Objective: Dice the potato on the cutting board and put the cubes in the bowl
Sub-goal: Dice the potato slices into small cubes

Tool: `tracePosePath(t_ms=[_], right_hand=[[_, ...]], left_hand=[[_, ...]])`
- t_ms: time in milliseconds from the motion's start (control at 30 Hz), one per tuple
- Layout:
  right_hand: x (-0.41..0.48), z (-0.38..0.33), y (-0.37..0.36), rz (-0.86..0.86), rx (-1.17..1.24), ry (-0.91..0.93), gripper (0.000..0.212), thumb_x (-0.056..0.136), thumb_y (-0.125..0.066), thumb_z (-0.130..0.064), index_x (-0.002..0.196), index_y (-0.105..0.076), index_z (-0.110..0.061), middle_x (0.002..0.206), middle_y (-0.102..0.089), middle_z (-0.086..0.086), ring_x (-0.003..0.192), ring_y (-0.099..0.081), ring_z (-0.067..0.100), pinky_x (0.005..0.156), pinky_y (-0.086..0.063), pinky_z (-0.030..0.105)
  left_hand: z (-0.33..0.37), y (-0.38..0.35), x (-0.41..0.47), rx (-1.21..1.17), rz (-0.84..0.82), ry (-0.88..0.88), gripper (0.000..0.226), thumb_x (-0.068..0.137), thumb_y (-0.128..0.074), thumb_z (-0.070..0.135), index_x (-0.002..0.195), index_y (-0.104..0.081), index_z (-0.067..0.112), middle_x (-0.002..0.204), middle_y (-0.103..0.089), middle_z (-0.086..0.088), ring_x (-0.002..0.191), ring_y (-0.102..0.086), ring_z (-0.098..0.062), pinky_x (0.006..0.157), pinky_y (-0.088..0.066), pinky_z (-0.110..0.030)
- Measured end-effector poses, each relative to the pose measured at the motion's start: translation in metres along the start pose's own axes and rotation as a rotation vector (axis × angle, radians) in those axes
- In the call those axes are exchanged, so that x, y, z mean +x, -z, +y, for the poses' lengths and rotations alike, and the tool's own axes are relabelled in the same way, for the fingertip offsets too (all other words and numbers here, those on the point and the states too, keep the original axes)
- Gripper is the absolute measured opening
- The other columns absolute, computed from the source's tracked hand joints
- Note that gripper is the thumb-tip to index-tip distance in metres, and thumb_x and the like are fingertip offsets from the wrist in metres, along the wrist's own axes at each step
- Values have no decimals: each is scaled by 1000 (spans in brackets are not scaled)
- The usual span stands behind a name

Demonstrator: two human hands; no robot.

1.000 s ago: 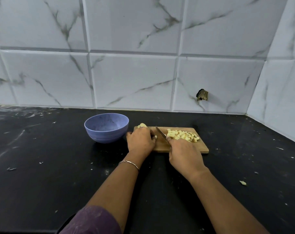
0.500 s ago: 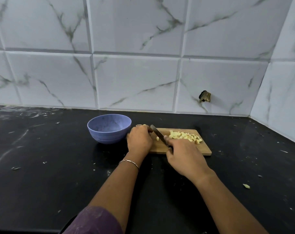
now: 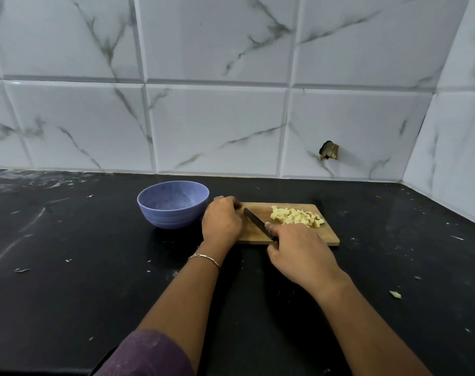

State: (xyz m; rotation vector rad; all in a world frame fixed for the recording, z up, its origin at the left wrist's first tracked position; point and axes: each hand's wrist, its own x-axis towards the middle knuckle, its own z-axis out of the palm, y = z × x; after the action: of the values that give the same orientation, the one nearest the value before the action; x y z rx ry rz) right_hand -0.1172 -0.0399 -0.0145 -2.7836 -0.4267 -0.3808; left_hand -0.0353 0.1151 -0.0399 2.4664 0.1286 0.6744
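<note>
Status of work: dicing appears well advanced, transfer not yet begun. Potato cubes (image 3: 296, 217) lie in a loose heap on the right far half of the wooden cutting board (image 3: 323, 237), apart from both hands. The blue bowl (image 3: 171, 219) stands on the black surface (image 3: 68, 267) just beside the board's left end; no cubes show inside it. The left hand (image 3: 221, 221) rests at the board's left end with fingers curled downward. Whether they pin a remaining piece of potato cannot be told, since the hand covers that spot. The right hand (image 3: 298, 251) grips the handle of a kitchen knife (image 3: 254, 219), fingers wrapped round it, with the blade angled toward the left hand and low over the board. A pale scrap (image 3: 395, 294) lies well apart on the surface to the right. Assessment: the cubes are likely light, firm, wet and somewhat slick, and prone to scatter if pinched singly. Gathering the heap from its sides with a cupped hand against the flat of the blade, or tilting the board over the bowl, seems the sounder hold.
</note>
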Motion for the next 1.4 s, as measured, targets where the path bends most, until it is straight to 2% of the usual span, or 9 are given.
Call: tracePosePath(t_ms=[400,633,767,833,900,1000,1133,1200,1400], right_hand=[[6,15,-8,66,-67,-108,41,101,-50,-22,141,-52,-17,109,-65,4,100,-63,21,70,-42,26],[12,22,-17,90,-103,-134,47,100,-49,-17,147,-45,-18,109,-64,2,99,-63,20,72,-48,28],[12,23,-20,101,-111,-148,49,100,-49,-16,149,-43,-19,108,-63,2,98,-63,19,67,-43,26],[12,23,-20,100,-113,-157,49,100,-50,-16,149,-43,-19,107,-63,2,97,-63,19,66,-43,25],[11,22,-19,90,-109,-167,49,100,-51,-16,149,-42,-19,108,-63,2,97,-63,19,66,-43,25],[10,21,-19,87,-106,-167,51,100,-52,-16,150,-41,-18,111,-63,3,99,-63,19,68,-45,26],[10,21,-19,120,-70,-143,47,99,-52,-17,145,-47,-18,107,-64,3,96,-64,21,72,-50,29],[10,21,-18,153,-36,-117,49,99,-54,-21,147,-45,-19,105,-63,1,96,-63,19,77,-52,30],[9,16,-17,152,5,-51,49,99,-56,-28,146,-46,-20,109,-62,0,102,-61,18,88,-50,31]], left_hand=[[-1,3,-2,-37,-41,10,32,92,-53,5,113,-71,21,124,-62,-3,110,-61,-22,99,-49,-36],[-9,8,-4,-166,-51,68,30,93,-54,3,106,-72,23,104,-71,-2,84,-70,-24,87,-57,-38],[-14,15,-8,-217,-40,88,33,92,-52,-5,109,-73,16,99,-73,0,84,-68,-12,82,-56,-24],[-15,19,-11,-225,-48,88,33,92,-53,-6,110,-72,14,99,-72,3,80,-62,-3,67,-46,-5],[-17,23,-12,-242,-62,88,32,93,-54,-7,112,-70,13,101,-71,3,77,-58,0,56,-40,0],[-17,26,-13,-252,-115,63,36,93,-51,-7,119,-67,12,114,-70,-1,92,-57,-3,69,-42,-4],[-19,30,-14,-220,-352,-8,43,95,-51,-2,135,-55,14,125,-63,-4,110,-58,-12,84,-36,-9],[-19,32,-15,-204,-419,-26,48,95,-58,4,140,-49,16,127,-60,-3,110,-57,-14,86,-36,-11],[-20,38,-14,-100,-452,-49,61,87,-74,19,140,-46,12,130,-58,-4,118,-56,-18,102,-42,-26]])
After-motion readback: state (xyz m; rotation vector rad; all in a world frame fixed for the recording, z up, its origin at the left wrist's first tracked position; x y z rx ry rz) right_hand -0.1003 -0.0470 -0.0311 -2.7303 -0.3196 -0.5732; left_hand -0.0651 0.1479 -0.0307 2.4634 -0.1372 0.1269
